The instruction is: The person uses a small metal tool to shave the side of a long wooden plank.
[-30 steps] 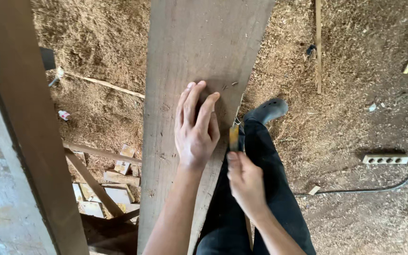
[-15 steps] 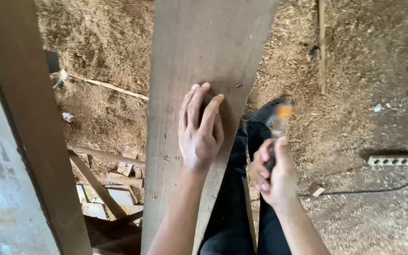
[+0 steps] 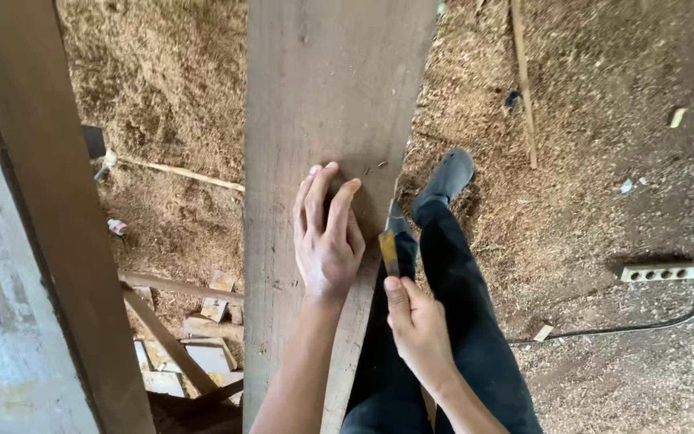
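Observation:
A long brown wooden plank [image 3: 315, 104] runs from the top of the head view down to the bottom middle. My left hand [image 3: 327, 237] lies flat on it with the fingers spread, pressing near its right edge. My right hand [image 3: 418, 329] grips a small yellowish tool [image 3: 388, 251], held upright against the plank's right edge just beside my left hand. What kind of tool it is cannot be made out. My legs in dark trousers [image 3: 451, 321] and a grey shoe [image 3: 447, 178] stand to the right of the plank.
Sawdust covers the ground [image 3: 588, 161]. A white power strip [image 3: 660, 273] with a black cable lies at the right. A thick wooden beam [image 3: 50, 217] leans at the left. Wood offcuts [image 3: 194, 337] lie below it, and a thin stick [image 3: 524, 80] lies at the upper right.
My right hand swung out to the right with the tool half a second ago and has now come back against the plank's right edge. My left hand stayed flat on the plank.

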